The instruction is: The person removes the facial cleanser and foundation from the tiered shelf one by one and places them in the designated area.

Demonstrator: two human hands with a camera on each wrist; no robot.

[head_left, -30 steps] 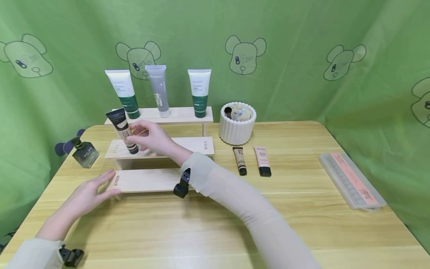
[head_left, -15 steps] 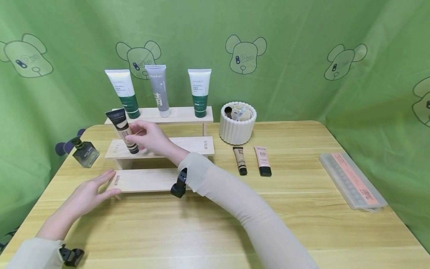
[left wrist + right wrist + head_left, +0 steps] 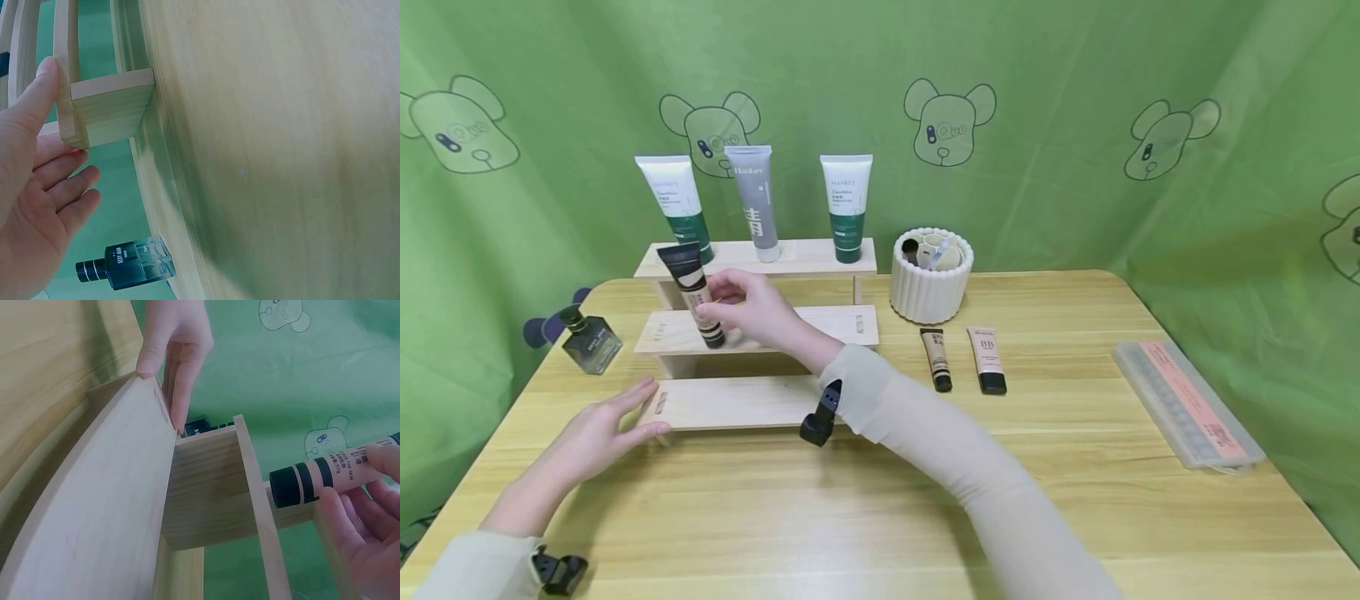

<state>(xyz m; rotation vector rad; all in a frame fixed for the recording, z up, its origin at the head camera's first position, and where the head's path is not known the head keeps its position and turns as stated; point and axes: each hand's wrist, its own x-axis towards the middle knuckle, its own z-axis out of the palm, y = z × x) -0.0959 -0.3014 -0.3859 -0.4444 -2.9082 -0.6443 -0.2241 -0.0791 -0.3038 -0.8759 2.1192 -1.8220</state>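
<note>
A beige cosmetic tube (image 3: 697,300) with a black top end and black cap stands cap-down over the middle tier, tilted left. My right hand (image 3: 760,308) pinches it between thumb and fingers; in the right wrist view, its striped cap (image 3: 294,484) is right at the tier's edge. The three-tier wooden display stand (image 3: 730,402) has its bottom tier held at the left end by my left hand (image 3: 591,433). The left wrist view shows that thumb (image 3: 45,78) on one edge and the index finger against the other. The remaining fingers extend loosely.
On the top tier stand two white-and-green tubes (image 3: 847,208) and a grey tube (image 3: 756,204). A dark perfume bottle (image 3: 591,342) is left of the stand. Rightward are a ribbed white brush holder (image 3: 928,287), a small beige tube (image 3: 936,358), a pink BB tube (image 3: 987,358) and a clear case (image 3: 1183,404).
My right hand has shifted the beige tube a little to the right along the middle tier. The left hand has stayed at the end of the bottom tier.
</note>
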